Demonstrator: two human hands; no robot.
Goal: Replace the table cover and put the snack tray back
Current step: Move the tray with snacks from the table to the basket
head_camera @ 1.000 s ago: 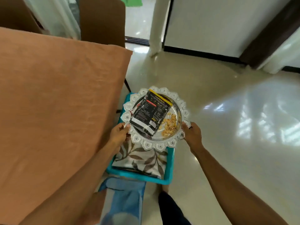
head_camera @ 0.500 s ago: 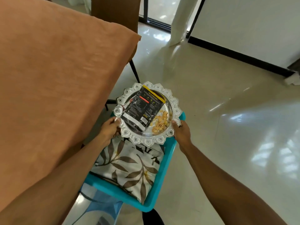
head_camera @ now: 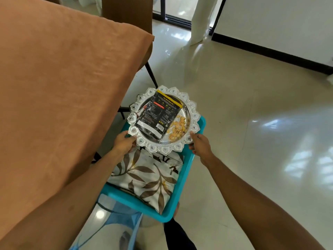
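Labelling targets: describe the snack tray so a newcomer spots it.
Right of the orange table, over the teal bin of leafy cloth, left hand and right hand hold the tray. It is the only round, silver, scallop-rimmed thing, carrying a black packet and nuts.

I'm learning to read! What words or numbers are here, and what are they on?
On the yellow band of the black snack packet, on the silver tray: one line of dark letters, too blurred to read.
On the packet's black face: small white print and a barcode, too small to read.
Nothing else shows writing.
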